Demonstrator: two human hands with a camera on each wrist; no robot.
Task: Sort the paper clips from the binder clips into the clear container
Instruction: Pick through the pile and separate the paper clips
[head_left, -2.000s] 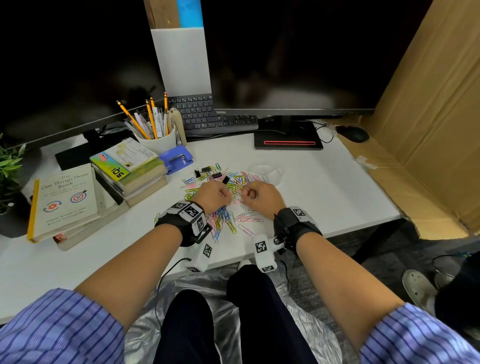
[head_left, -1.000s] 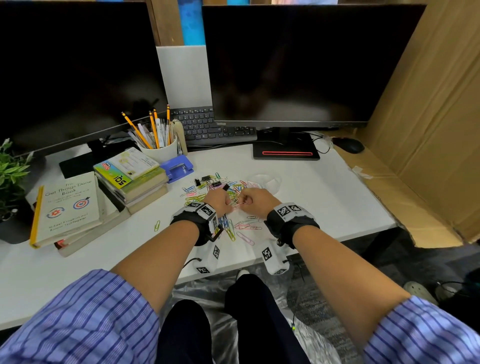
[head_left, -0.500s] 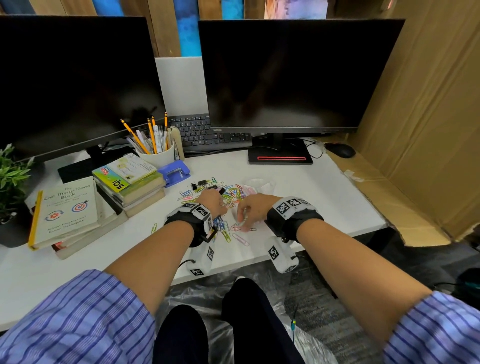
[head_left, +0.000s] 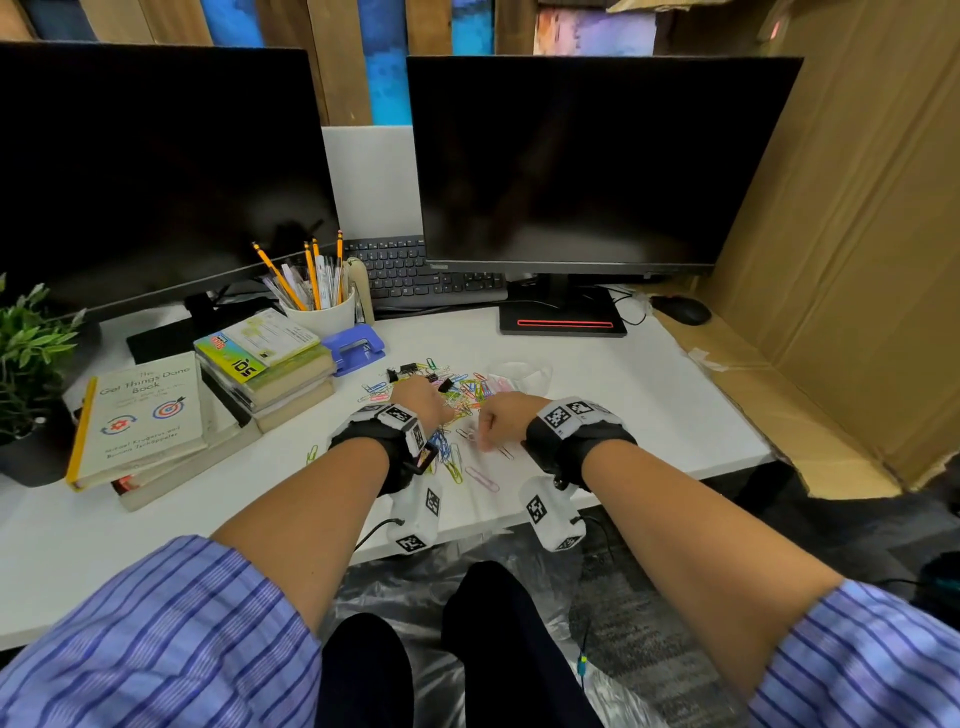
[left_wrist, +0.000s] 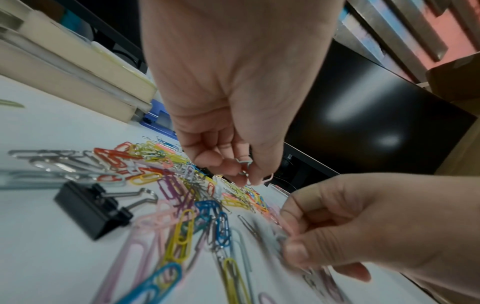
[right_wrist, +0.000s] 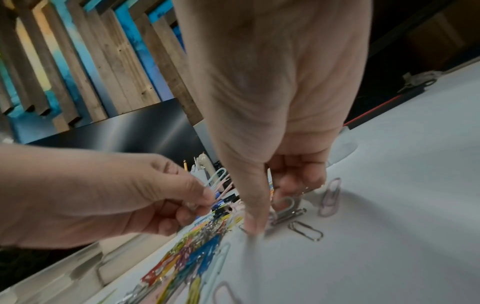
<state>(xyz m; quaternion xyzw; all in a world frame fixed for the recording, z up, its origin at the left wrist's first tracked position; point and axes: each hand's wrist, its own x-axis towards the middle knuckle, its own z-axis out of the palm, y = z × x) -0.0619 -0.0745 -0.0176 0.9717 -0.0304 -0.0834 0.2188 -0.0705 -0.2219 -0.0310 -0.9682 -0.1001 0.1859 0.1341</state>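
From the head view I see my paper clips (head_left: 470, 395) spread in a loose heap on the white desk (head_left: 649, 395), in front of the two dark monitors. They are thin wire loops coated in many colours: yellow, blue, pink, red, purple and orange, with some bare silver ones at the heap's left edge in the left wrist view. A few lie apart from the heap nearer me, among them a pink one (head_left: 482, 478) and a lone green one (head_left: 311, 453) off to the left.

The binder clips (head_left: 408, 371) are black with folded silver wire handles; several sit at the far side of the heap, and one (left_wrist: 91, 211) lies just beside the coloured clips in the left wrist view.

The clear container (head_left: 519, 371) stands at the far right edge of the heap; it is too faint for me to tell what is in it.

My left hand (head_left: 421, 402) is over the heap, fingers curled, pinching a small bunch of pale clips (left_wrist: 245, 166) between thumb and fingertips. My right hand (head_left: 501, 418) is low over the near edge of the heap, fingers curled under, with the thumb (right_wrist: 253, 205) pressed down to the desk among silver clips (right_wrist: 305, 227). The view there is blurred, so I cannot tell whether it grips one.
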